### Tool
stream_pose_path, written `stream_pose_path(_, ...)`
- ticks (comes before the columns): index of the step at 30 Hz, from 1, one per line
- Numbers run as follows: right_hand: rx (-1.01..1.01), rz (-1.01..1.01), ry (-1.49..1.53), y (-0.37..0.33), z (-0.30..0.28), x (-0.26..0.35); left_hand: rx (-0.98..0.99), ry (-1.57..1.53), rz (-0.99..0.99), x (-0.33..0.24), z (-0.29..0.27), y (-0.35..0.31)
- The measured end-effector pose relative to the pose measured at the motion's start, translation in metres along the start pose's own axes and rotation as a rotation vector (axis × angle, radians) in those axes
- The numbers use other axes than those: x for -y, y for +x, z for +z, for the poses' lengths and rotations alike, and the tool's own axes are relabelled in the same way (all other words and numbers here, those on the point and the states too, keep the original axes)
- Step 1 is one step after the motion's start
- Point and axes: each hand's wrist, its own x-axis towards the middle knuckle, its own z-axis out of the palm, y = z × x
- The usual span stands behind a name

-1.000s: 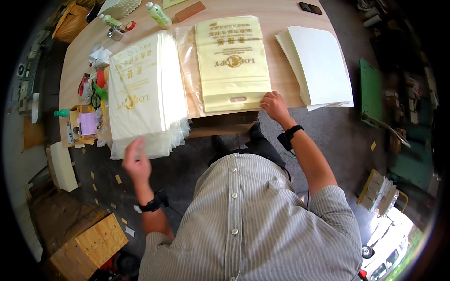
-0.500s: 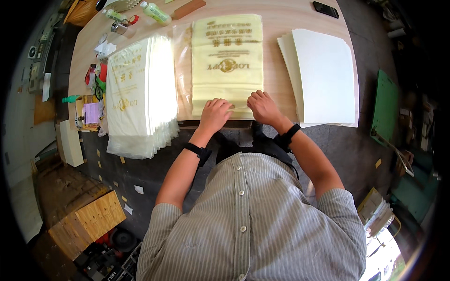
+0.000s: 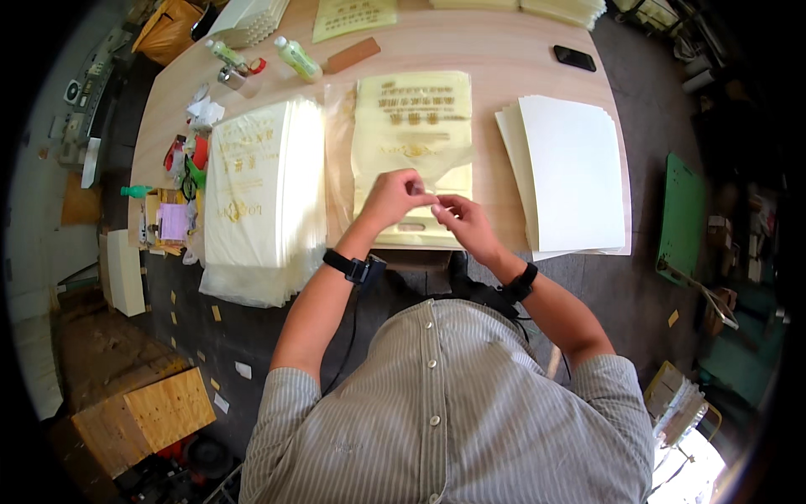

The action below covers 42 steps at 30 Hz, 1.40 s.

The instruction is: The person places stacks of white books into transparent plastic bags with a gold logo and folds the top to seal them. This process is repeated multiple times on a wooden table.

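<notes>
A stack of pale yellow translucent plastic bags (image 3: 411,126) with gold print lies at the middle of the table's near edge. Over its near part, my left hand (image 3: 395,200) is closed in a pinch on the top bag's lifted edge. Fingertips of my right hand (image 3: 467,227) meet the left ones and also pinch at the bag; the exact grip is small and hard to see. Under the hands shows a handle slot (image 3: 411,227). To the left sits a thick pile of filled printed bags (image 3: 260,185). White sheets (image 3: 575,176) are stacked on the right.
The wooden table (image 3: 487,50) also bears a phone (image 3: 574,57), a brown block (image 3: 353,55), a green-white bottle (image 3: 298,60), a metal can (image 3: 231,77) and green-handled scissors (image 3: 193,176). A small box of papers (image 3: 172,220) stands at the left edge. More paper stacks (image 3: 562,8) lie at the back.
My hands have come together and risen from the stack's near edge, lifting the top bag's edge so its print is distorted. The view has tilted, showing more of the table's far side.
</notes>
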Motion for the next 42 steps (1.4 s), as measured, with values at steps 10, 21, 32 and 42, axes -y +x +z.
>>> stream_pose_path(10,-0.209,-0.051,0.323,-0.004,-0.03,0.019,-0.088,-1.114,-0.07,0.0,-0.063,-0.039)
stream_pose_path(21,-0.242,0.016,-0.23,-0.022,0.036,0.033,-0.163,-0.12,0.146,0.008,-0.043,-0.083)
stream_pose_path(32,-0.396,-0.015,-0.542,-0.05,0.001,0.03,-0.437,0.14,0.155,0.029,-0.079,-0.108)
stream_pose_path(42,-0.271,0.022,-0.883,-0.022,-0.019,0.099,-0.437,0.303,0.25,0.027,-0.118,-0.057)
